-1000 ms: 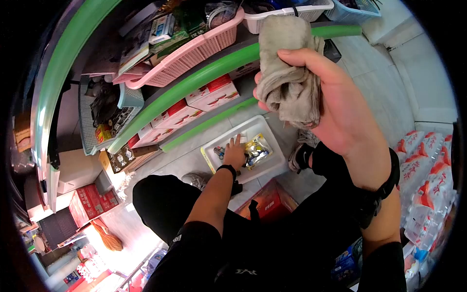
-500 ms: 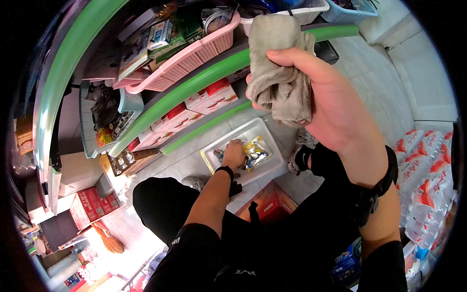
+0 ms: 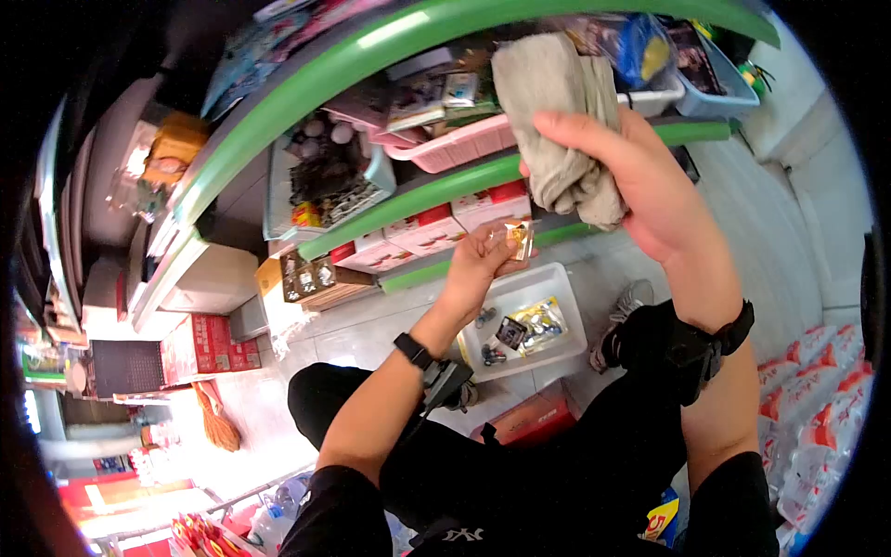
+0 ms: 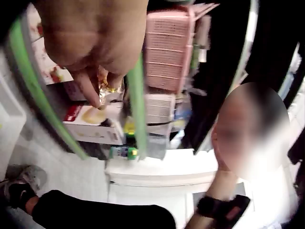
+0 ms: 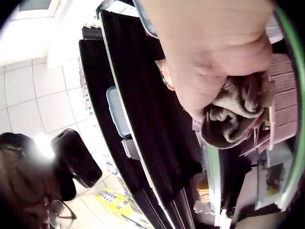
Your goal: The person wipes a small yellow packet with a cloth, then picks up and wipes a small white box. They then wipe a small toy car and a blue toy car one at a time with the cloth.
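Note:
My left hand (image 3: 475,271), with a watch on its wrist, is raised just above the white tray (image 3: 560,290) and pinches a small clear packet (image 3: 521,240) with something gold-yellow inside. In the left wrist view the shiny packet (image 4: 108,85) shows between thumb and fingers. Higher up on the right, my right hand (image 3: 650,181) grips a folded greyish cloth (image 3: 557,116), thumb across its front. The right wrist view shows the cloth (image 5: 231,117) bunched below the palm. Inside the tray lie a dark square packet (image 3: 510,331), a yellow-edged packet (image 3: 546,323) and some small pieces.
Green-edged shelves (image 3: 422,201) run across the front, bearing a pink basket (image 3: 455,148), a light-blue basket (image 3: 378,186) and, lower down, red-and-white boxes (image 3: 422,232). A red box (image 3: 534,418) stands between the legs. Plastic-wrapped goods (image 3: 821,408) are stacked at the right.
My left hand has risen out of the tray toward the shelf, bringing up the small packet. The right hand still grips the cloth. The head view has shifted, showing more of the upper shelves.

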`<state>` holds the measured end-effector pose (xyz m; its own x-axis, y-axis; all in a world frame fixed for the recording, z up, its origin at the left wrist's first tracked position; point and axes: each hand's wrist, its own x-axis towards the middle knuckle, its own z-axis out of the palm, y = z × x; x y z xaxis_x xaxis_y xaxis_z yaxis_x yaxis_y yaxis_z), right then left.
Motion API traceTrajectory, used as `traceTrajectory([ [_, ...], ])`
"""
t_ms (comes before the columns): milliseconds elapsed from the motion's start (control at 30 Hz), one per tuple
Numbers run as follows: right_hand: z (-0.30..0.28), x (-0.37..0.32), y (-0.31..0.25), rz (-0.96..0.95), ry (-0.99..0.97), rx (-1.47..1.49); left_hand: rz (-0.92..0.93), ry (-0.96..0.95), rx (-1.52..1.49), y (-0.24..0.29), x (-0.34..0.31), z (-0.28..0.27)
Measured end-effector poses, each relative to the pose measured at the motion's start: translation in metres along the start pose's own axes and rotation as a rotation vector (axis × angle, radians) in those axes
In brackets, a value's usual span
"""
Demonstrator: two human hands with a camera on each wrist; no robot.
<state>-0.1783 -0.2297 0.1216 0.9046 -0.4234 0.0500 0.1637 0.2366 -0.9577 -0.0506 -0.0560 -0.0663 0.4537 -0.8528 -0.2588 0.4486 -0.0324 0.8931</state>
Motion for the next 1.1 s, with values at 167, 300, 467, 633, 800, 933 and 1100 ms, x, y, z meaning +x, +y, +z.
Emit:
traceTrajectory([
  [167, 0.023, 0.009, 0.024, -0.039, 0.08, -0.128, 0.229, 0.078, 0.169, 0.079, -0.042, -0.006],
  [300, 0.047, 0.007, 0.044, -0.123, -0.016, -0.284, 0.311, 0.182, 0.11, 0.074, -0.058, -0.019],
  [467, 0.064, 0.005, 0.076, -0.406, -0.192, -0.789, 0.255, 0.167, 0.139, 0.055, -0.065, -0.028],
  [633, 0.075, 0.006, 0.094, -0.229, -0.166, -0.919, 0.41, 0.304, 0.382, 0.055, -0.058, -0.023],
  [800, 0.083, 0.022, 0.1, -0.131, -0.145, -0.861, 0.406, 0.337, 0.324, 0.061, -0.052, -0.03],
  [933, 0.083, 0.03, 0.107, -0.17, -0.128, -0.847, 0.243, 0.273, 0.18, 0.061, -0.053, -0.035],
  [1100, 0.084, 0.036, 0.115, -0.223, -0.097, -0.859, 0.238, 0.243, 0.055, 0.055, -0.055, -0.038],
])
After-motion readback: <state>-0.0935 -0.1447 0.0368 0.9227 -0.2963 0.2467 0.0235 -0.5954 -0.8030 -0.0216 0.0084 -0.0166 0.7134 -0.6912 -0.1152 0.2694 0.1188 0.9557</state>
